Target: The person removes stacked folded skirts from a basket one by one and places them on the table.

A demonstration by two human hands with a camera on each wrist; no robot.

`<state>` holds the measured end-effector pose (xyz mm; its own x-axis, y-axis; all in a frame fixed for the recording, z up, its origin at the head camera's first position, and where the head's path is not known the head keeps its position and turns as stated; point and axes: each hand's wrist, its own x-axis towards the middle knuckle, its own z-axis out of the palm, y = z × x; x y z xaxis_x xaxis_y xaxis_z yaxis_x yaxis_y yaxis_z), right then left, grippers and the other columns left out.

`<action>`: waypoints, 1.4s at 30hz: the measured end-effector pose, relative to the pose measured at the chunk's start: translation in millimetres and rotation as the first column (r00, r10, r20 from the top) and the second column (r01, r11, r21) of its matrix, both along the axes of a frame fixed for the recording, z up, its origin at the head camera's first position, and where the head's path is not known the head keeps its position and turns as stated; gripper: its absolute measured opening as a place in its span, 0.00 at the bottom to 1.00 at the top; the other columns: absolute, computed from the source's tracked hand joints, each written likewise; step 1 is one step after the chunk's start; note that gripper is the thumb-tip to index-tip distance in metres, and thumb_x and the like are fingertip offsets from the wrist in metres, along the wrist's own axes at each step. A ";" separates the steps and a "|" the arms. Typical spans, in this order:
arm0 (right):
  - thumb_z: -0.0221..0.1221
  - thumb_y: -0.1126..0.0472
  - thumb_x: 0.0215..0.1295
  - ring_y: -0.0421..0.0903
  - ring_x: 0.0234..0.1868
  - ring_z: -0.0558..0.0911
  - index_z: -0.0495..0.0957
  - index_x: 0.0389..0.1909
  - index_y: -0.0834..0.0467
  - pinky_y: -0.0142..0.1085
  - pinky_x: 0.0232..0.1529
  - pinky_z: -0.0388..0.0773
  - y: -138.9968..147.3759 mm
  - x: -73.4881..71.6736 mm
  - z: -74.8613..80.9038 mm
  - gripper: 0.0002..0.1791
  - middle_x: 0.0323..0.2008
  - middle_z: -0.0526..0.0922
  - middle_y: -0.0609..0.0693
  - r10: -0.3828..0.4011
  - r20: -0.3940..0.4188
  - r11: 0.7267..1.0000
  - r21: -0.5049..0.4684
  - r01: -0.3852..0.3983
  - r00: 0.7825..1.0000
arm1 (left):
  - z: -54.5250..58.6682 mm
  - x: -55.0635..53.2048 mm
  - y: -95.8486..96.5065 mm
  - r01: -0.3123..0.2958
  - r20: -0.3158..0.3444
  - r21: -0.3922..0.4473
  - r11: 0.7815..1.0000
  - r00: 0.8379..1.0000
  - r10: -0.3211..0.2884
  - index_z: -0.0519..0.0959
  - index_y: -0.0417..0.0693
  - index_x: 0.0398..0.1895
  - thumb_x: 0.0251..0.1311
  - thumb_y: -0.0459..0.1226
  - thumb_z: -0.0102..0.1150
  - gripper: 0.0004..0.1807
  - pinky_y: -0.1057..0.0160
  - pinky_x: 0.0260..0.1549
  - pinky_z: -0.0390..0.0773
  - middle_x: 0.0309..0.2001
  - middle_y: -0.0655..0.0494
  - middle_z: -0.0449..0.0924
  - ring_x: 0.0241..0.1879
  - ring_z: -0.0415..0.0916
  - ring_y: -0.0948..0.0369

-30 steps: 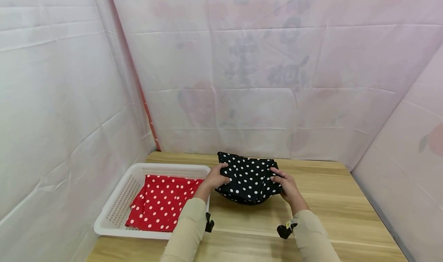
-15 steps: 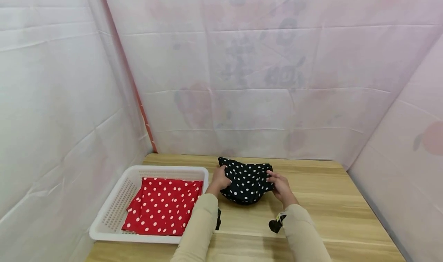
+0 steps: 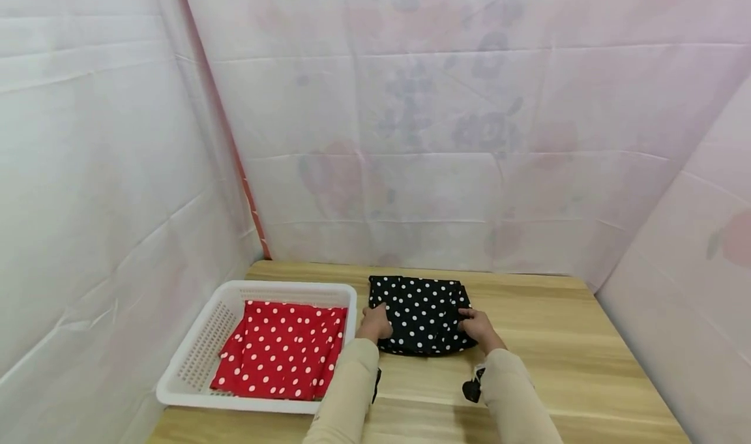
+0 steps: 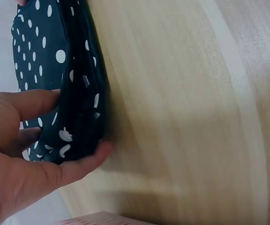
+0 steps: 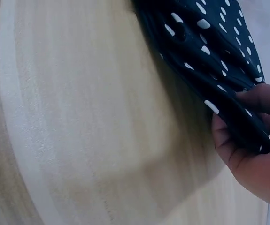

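A folded black cloth with white dots [image 3: 419, 313] lies toward the back of the table, flatly folded with a rounded near edge. My left hand [image 3: 377, 323] grips its left end; in the left wrist view the fingers bend over the folded layers [image 4: 43, 61] and the thumb lies along the end. At the opposite end, my right hand [image 3: 480, 328] pinches the near right corner. The right wrist view shows that corner of the cloth [image 5: 219, 70] between thumb and fingers, with a shadow on the wood below.
To the left stands a white plastic basket [image 3: 193, 346] with perforated sides. Inside it lies a folded red cloth with white dots [image 3: 281, 349]. The wooden table [image 3: 563, 366] meets pale hanging sheets [image 3: 428, 190] behind and at both sides.
The black cloth sagged in the middle between my hands, then came down flatter onto the table. Both hands moved slightly lower, toward its near corners. The red cloth stayed put.
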<state>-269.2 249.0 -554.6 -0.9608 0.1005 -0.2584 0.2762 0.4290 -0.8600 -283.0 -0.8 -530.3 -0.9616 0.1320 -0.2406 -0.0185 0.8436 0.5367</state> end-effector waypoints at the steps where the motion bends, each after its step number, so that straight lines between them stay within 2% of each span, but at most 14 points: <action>1: 0.49 0.75 0.53 0.66 0.60 0.60 0.64 0.60 0.74 0.50 0.55 0.64 1.6 0.7 -1.2 0.29 0.62 0.55 0.76 0.001 0.005 1.000 0.001 -0.001 1.000 | -1.0 0.5 0.5 -0.004 -0.005 0.004 1.000 1.000 0.004 0.65 0.41 0.65 0.50 0.26 0.59 0.34 0.57 0.24 0.69 0.57 0.25 0.60 0.36 0.66 0.45; 4: 0.49 0.75 0.53 0.67 0.61 0.59 0.63 0.61 0.74 0.49 0.53 0.65 4.0 0.9 -1.6 0.29 0.61 0.55 0.76 -0.002 -0.030 1.000 0.012 0.002 1.000 | -3.2 -0.4 1.9 -0.029 -0.054 0.027 0.999 0.998 0.031 0.67 0.41 0.63 0.50 0.25 0.59 0.33 0.57 0.23 0.69 0.56 0.26 0.62 0.34 0.67 0.45; 7: 0.49 0.75 0.54 0.67 0.63 0.57 0.63 0.61 0.74 0.52 0.56 0.63 3.7 0.9 -0.5 0.29 0.61 0.57 0.76 -0.024 -0.061 1.000 0.004 0.025 0.998 | -5.0 -0.9 3.8 -0.069 -0.078 0.068 0.995 0.994 0.074 0.68 0.42 0.62 0.50 0.25 0.59 0.32 0.56 0.25 0.71 0.56 0.25 0.60 0.30 0.69 0.46; 10: 0.48 0.76 0.54 0.67 0.63 0.56 0.62 0.61 0.74 0.53 0.58 0.61 3.3 4.2 1.6 0.29 0.61 0.57 0.75 -0.032 -0.069 0.999 -0.019 0.031 0.997 | -5.9 0.1 5.2 -0.102 -0.075 0.099 0.990 0.991 0.110 0.69 0.43 0.62 0.50 0.25 0.59 0.31 0.55 0.26 0.72 0.55 0.25 0.59 0.29 0.68 0.46; 13: 0.48 0.75 0.54 0.66 0.63 0.56 0.61 0.61 0.75 0.53 0.58 0.61 3.8 6.2 2.2 0.30 0.61 0.58 0.75 -0.027 -0.070 0.999 -0.020 0.025 0.997 | -4.4 2.9 4.3 -0.114 -0.057 0.107 0.988 0.991 0.120 0.69 0.44 0.62 0.50 0.26 0.58 0.32 0.54 0.29 0.73 0.55 0.26 0.58 0.32 0.69 0.45; 17: 0.50 0.72 0.55 0.67 0.62 0.57 0.61 0.61 0.75 0.54 0.59 0.60 5.8 9.2 4.9 0.29 0.61 0.57 0.75 -0.008 -0.065 1.000 0.012 0.008 0.998 | 1.7 7.5 -0.1 -0.106 -0.036 0.116 0.987 0.993 0.111 0.70 0.41 0.60 0.50 0.29 0.61 0.30 0.49 0.35 0.73 0.53 0.27 0.61 0.39 0.69 0.41; 23: 0.51 0.71 0.57 0.63 0.53 0.70 0.62 0.60 0.75 0.51 0.51 0.69 15.1 17.2 11.6 0.28 0.57 0.66 0.73 0.017 -0.082 0.999 0.029 -0.015 0.996 | 18.3 9.5 -5.4 -0.116 -0.007 0.180 0.977 0.993 0.119 0.73 0.37 0.55 0.49 0.37 0.64 0.28 0.44 0.42 0.71 0.49 0.33 0.66 0.46 0.67 0.39; 25: 0.51 0.71 0.57 0.64 0.52 0.70 0.63 0.60 0.76 0.51 0.52 0.69 18.3 19.8 13.2 0.28 0.56 0.67 0.74 0.022 -0.093 1.000 0.020 -0.021 0.995 | 21.9 8.4 -5.7 -0.109 0.007 0.214 0.971 0.994 0.110 0.73 0.36 0.55 0.49 0.38 0.64 0.28 0.44 0.44 0.70 0.50 0.35 0.68 0.47 0.66 0.40; 31: 0.51 0.70 0.58 0.70 0.61 0.59 0.63 0.60 0.75 0.56 0.57 0.62 25.5 23.2 17.6 0.27 0.58 0.61 0.77 0.011 -0.115 1.000 0.009 -0.010 0.993 | 28.1 9.0 -4.3 -0.081 0.045 0.296 0.952 0.996 0.071 0.73 0.32 0.55 0.51 0.37 0.64 0.28 0.46 0.47 0.71 0.52 0.38 0.71 0.51 0.68 0.43; 34: 0.51 0.70 0.60 0.69 0.60 0.60 0.62 0.60 0.75 0.56 0.56 0.63 27.0 24.7 20.3 0.27 0.58 0.61 0.77 0.011 -0.113 1.000 -0.001 -0.011 0.994 | 28.2 10.7 -3.8 -0.083 0.043 0.293 0.952 0.996 0.073 0.73 0.32 0.54 0.51 0.36 0.64 0.27 0.47 0.47 0.71 0.52 0.38 0.72 0.51 0.69 0.44; 37: 0.51 0.69 0.61 0.69 0.59 0.62 0.61 0.61 0.75 0.56 0.56 0.64 26.1 29.5 23.2 0.27 0.57 0.61 0.77 0.016 -0.120 1.000 -0.017 -0.019 0.993 | 31.0 15.3 -3.9 -0.047 0.022 0.313 0.948 0.999 0.042 0.72 0.32 0.55 0.53 0.37 0.63 0.27 0.47 0.48 0.71 0.53 0.38 0.71 0.52 0.68 0.44; 39: 0.51 0.70 0.62 0.68 0.59 0.63 0.61 0.62 0.74 0.55 0.56 0.64 22.8 34.1 24.9 0.26 0.58 0.61 0.77 0.019 -0.137 0.999 -0.046 -0.026 0.990 | 34.9 20.3 -5.8 -0.011 0.000 0.355 0.935 1.000 0.011 0.72 0.34 0.56 0.53 0.38 0.63 0.27 0.46 0.49 0.70 0.55 0.39 0.70 0.54 0.66 0.44; 42: 0.51 0.70 0.64 0.66 0.59 0.64 0.60 0.63 0.73 0.52 0.55 0.67 16.1 43.1 26.5 0.27 0.59 0.62 0.75 0.016 -0.173 0.993 -0.109 -0.035 0.985 | 42.0 29.6 -11.0 0.042 -0.029 0.439 0.898 0.999 -0.033 0.72 0.38 0.57 0.54 0.39 0.62 0.27 0.45 0.49 0.69 0.56 0.38 0.69 0.56 0.65 0.43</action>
<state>-226.1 265.1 -528.0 -0.9937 0.0557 -0.0974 0.1104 0.3333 -0.9363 -253.4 -11.8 -488.4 -0.9580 0.2557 -0.1299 0.0237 0.5218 0.8528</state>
